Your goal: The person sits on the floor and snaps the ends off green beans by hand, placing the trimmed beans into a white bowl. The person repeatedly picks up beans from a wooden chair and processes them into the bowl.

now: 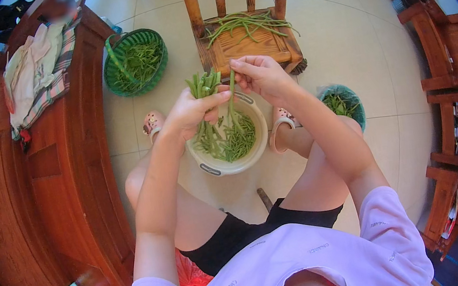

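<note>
My left hand [195, 110] is closed around a bunch of long green beans [204, 83], whose upper ends stick out above the fingers and whose lower parts hang over the basin. My right hand [255, 72] pinches the top of a green bean [231, 95] just right of that bunch; my left thumb is close to this bean. Below both hands, a white basin [239, 169] with grey handles stands on the floor and holds many short bean pieces [241, 143]. More long beans [246, 23] lie across the seat of a wooden chair [238, 48] beyond the hands.
A green woven basket [161, 71] of greens stands at the upper left, beside a wooden cabinet [93, 130] with folded cloths [39, 68]. A lined green bin [362, 119] with green scraps is by my right knee. Wooden furniture [437, 46] lines the right side.
</note>
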`<move>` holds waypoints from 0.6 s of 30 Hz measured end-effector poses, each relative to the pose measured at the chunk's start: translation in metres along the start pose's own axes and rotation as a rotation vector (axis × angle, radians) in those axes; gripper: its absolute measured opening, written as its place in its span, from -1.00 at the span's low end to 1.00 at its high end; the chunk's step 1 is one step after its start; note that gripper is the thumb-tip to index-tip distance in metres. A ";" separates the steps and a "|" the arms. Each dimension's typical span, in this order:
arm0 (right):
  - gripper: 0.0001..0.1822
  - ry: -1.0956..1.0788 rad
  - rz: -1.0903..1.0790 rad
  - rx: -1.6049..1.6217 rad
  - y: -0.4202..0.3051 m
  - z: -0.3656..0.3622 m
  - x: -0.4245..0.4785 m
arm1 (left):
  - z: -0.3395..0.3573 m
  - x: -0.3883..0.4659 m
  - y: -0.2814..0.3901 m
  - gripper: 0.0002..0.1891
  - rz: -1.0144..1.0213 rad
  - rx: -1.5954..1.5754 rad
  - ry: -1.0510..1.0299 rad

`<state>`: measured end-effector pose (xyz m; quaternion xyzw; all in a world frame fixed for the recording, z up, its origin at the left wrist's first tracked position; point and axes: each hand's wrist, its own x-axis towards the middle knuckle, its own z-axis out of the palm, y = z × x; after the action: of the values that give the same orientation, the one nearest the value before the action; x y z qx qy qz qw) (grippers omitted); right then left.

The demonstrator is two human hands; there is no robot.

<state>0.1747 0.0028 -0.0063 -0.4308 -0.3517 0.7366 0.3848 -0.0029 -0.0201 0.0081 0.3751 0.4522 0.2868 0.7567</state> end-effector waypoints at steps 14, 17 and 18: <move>-0.91 0.083 -1.184 -0.749 0.003 0.028 -0.019 | -0.003 0.009 -0.011 -0.84 0.030 -0.143 0.373; -0.89 0.137 -0.780 -0.666 0.003 0.024 -0.017 | -0.002 0.010 -0.009 -0.85 0.189 -0.171 0.273; -0.84 0.075 -0.623 -0.731 0.008 0.017 -0.012 | -0.004 0.010 -0.008 -0.83 0.196 -0.144 0.276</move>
<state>0.1613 -0.0146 -0.0025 -0.4382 -0.6858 0.3985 0.4229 -0.0017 -0.0157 -0.0042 0.3193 0.4914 0.4397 0.6806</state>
